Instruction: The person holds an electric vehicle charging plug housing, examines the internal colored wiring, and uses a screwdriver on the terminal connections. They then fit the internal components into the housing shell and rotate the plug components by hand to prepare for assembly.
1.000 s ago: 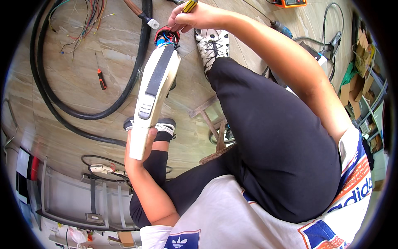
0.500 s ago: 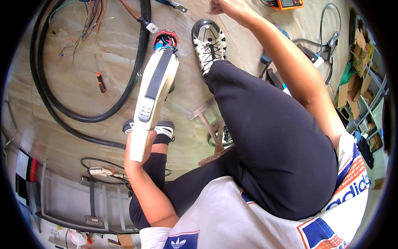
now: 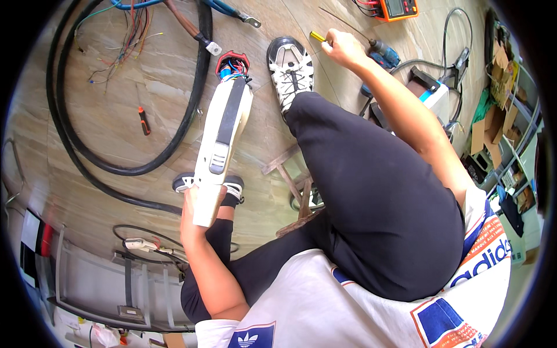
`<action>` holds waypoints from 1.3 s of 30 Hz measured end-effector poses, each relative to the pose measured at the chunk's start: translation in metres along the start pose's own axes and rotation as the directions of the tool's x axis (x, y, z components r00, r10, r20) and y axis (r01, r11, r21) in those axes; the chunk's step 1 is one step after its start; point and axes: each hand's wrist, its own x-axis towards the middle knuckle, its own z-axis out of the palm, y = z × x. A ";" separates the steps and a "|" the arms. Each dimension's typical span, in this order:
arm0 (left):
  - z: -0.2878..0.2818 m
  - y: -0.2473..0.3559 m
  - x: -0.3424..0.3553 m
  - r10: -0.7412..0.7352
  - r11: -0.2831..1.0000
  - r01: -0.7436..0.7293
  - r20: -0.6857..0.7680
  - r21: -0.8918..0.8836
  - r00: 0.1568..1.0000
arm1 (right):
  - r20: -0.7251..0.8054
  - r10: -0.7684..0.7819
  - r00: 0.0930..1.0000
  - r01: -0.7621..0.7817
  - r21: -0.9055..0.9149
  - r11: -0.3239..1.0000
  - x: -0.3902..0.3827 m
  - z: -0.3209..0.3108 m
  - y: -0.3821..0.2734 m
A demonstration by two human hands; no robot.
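My left hand (image 3: 189, 211) is wrapped round the rear handle of a white electric-car charging gun (image 3: 210, 188), which points away from me. Its far end has a red collar (image 3: 234, 57) with blue and red wires bunched inside it. My right hand (image 3: 344, 49) is at the upper right, its fingers closed on a small yellow cylindrical piece (image 3: 317, 36) whose exact kind I cannot make out. Most of that piece sticks out to the left of the fingers. Just beyond the gun, a metal cable lug (image 3: 213, 48) ends a brown cable.
A thick black cable (image 3: 203, 87) loops over the tiled floor on the left, round a screwdriver (image 3: 144, 121) and loose coloured wires (image 3: 130, 43). An orange multimeter (image 3: 396, 8) and a blue power drill (image 3: 384, 53) lie at the upper right. A wooden stool (image 3: 301, 197) stands between my legs.
My right hand has come down toward me from the top edge, and the yellow piece now shows in it. The left hand keeps its hold on the charging gun, nearly still.
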 end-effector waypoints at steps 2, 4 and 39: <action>0.005 0.008 -0.002 0.087 0.994 -0.092 -0.080 -0.066 0.993 | -0.081 -0.058 0.995 0.059 -0.002 0.998 -0.005 -0.010 -0.012; 0.005 0.019 -0.006 0.083 0.994 -0.087 -0.069 -0.063 0.994 | -0.141 -0.123 0.982 0.133 0.064 0.989 -0.005 -0.021 -0.026; -0.120 -0.228 -0.213 0.180 0.559 -0.649 -0.688 -0.516 0.703 | 0.387 -0.848 0.361 0.591 0.609 0.530 -0.220 -0.213 -0.358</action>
